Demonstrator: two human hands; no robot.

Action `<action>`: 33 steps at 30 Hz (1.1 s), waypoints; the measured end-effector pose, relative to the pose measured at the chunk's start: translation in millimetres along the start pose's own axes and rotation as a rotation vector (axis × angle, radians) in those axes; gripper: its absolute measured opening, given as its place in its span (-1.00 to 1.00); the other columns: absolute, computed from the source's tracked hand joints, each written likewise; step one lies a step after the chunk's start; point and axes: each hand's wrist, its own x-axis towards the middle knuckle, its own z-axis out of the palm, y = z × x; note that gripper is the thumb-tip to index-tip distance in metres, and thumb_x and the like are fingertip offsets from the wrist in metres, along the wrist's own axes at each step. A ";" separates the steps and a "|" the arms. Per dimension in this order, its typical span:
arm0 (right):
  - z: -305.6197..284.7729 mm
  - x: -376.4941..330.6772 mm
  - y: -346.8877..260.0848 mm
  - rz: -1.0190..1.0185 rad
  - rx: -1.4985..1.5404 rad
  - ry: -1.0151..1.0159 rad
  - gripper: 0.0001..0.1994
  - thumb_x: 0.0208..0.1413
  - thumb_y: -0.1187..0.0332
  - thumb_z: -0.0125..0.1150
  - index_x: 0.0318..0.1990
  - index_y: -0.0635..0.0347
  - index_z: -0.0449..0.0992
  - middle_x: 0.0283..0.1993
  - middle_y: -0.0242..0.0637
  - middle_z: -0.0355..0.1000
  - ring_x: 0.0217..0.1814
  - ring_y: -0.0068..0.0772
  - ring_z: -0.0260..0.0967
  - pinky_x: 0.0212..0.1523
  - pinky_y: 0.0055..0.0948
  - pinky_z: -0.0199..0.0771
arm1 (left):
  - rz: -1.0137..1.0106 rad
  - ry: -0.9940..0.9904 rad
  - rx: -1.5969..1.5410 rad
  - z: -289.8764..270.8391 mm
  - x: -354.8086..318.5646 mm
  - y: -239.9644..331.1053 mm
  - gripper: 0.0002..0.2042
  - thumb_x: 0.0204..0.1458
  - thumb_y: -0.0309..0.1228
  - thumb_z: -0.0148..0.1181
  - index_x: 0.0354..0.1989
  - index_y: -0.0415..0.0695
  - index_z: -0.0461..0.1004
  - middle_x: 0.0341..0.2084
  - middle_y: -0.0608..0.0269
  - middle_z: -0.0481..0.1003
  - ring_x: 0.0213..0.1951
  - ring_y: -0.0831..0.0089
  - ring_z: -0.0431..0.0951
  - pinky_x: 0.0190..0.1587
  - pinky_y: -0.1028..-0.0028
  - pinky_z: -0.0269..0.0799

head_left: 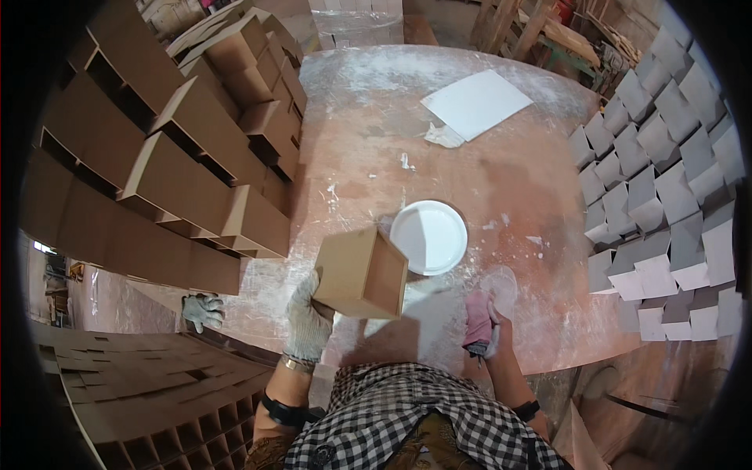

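My left hand (308, 319), in a pale work glove, grips a brown box (345, 274) of fibreboard or cardboard by its left side. The box is tilted above the work table, with one recessed face turned to the right. In my right hand (497, 333) is a bunched pink cloth (479, 317), its lower end dark. Just beyond the box stands a shallow round white dish (439, 235); a shadow covers part of it. A whitish round mark or thin disc (501, 283) lies beside the cloth; which one, I cannot tell.
Brown boxes (188, 180) are stacked high on the left, with more (157, 392) at lower left. Rows of pale grey-white boxes (642, 196) rise on the right. A white sheet (478, 104) lies far back on the white-smeared table (352, 157). A spare glove (204, 311) rests at left.
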 end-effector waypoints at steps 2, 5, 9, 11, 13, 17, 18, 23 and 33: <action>-7.8 3.2 -5.7 0.022 0.027 -0.013 -0.58 0.11 0.20 0.08 0.06 0.26 0.30 -0.24 -0.19 0.41 -0.39 -0.27 0.40 -0.40 -0.37 0.48 | -0.108 0.082 -0.124 -2.3 -6.0 -31.5 -0.68 0.14 -0.33 0.00 -0.01 -0.30 0.36 -0.10 0.13 0.45 -0.06 0.37 0.47 0.02 0.40 0.40; -5.9 9.8 -12.2 0.067 -0.037 -0.047 -0.59 0.10 0.26 0.08 0.06 0.26 0.30 -0.22 -0.21 0.41 -0.37 -0.29 0.41 -0.37 -0.40 0.48 | -0.170 0.137 -0.140 -0.7 -18.1 -61.1 -0.66 0.14 -0.32 0.00 0.00 -0.30 0.35 -0.10 0.12 0.45 -0.07 0.35 0.47 0.02 0.39 0.40; 8.2 19.9 -21.8 0.089 -0.220 -0.231 -0.61 0.08 0.34 0.08 0.06 0.31 0.30 -0.17 -0.23 0.41 -0.27 -0.38 0.42 -0.29 -0.46 0.47 | -0.190 0.203 -0.203 -17.0 -28.8 -97.6 -0.66 0.16 -0.30 -0.03 0.01 -0.28 0.34 -0.11 0.13 0.46 -0.07 0.34 0.47 0.02 0.36 0.39; 17.7 22.1 -27.1 0.050 -0.333 -0.264 -0.64 0.07 0.38 0.07 0.03 0.33 0.32 -0.16 -0.24 0.42 -0.24 -0.40 0.43 -0.26 -0.47 0.45 | -0.182 0.214 -0.236 -34.2 -31.8 -112.8 -0.66 0.17 -0.30 -0.04 0.02 -0.27 0.33 -0.10 0.13 0.45 -0.05 0.34 0.46 0.02 0.34 0.39; 6.6 37.4 -25.5 -0.034 -0.482 -0.301 -0.67 0.07 0.42 0.04 0.00 0.33 0.35 -0.16 -0.28 0.43 -0.21 -0.43 0.42 -0.23 -0.48 0.44 | -0.204 0.199 -0.305 -47.2 -36.4 -117.3 -0.66 0.18 -0.30 -0.05 0.03 -0.25 0.33 -0.09 0.12 0.44 -0.03 0.33 0.45 0.04 0.32 0.38; 14.1 51.8 -26.4 -0.316 -0.953 -0.158 -0.65 0.01 0.42 0.07 -0.01 0.28 0.39 -0.15 -0.19 0.47 -0.21 -0.29 0.44 -0.20 -0.40 0.41 | -0.291 0.313 -0.376 -54.5 -47.3 -115.8 -0.69 0.11 -0.31 0.04 -0.06 -0.26 0.38 -0.16 0.09 0.47 -0.11 0.28 0.49 -0.03 0.32 0.45; 24.4 54.5 -30.3 -0.457 -1.128 -0.175 -0.64 -0.01 0.40 0.09 -0.01 0.26 0.39 -0.16 -0.13 0.46 -0.20 -0.22 0.44 -0.20 -0.35 0.41 | -0.316 0.321 -0.367 -50.9 -52.4 -114.6 -0.69 0.11 -0.31 0.06 -0.06 -0.26 0.38 -0.17 0.11 0.48 -0.14 0.29 0.50 -0.06 0.34 0.46; 99.3 64.9 -49.9 -0.844 -1.828 -0.160 -0.66 -0.12 0.33 0.13 -0.13 0.23 0.46 -0.19 0.08 0.41 -0.20 0.07 0.42 -0.18 -0.11 0.41 | -0.366 0.207 -0.231 -68.9 -54.3 -113.0 -0.66 0.08 -0.30 0.10 -0.05 -0.27 0.38 -0.20 0.13 0.48 -0.15 0.30 0.50 -0.12 0.42 0.47; 141.7 109.2 -21.1 -0.566 -2.409 -0.201 -0.73 -0.04 0.25 0.03 -0.25 0.23 0.49 -0.20 0.00 0.41 -0.24 0.06 0.44 -0.18 -0.09 0.42 | -0.437 0.055 0.135 -96.2 -22.0 -94.4 -0.61 0.11 -0.29 0.11 0.05 -0.27 0.35 -0.18 0.22 0.48 -0.14 0.52 0.47 -0.11 0.55 0.42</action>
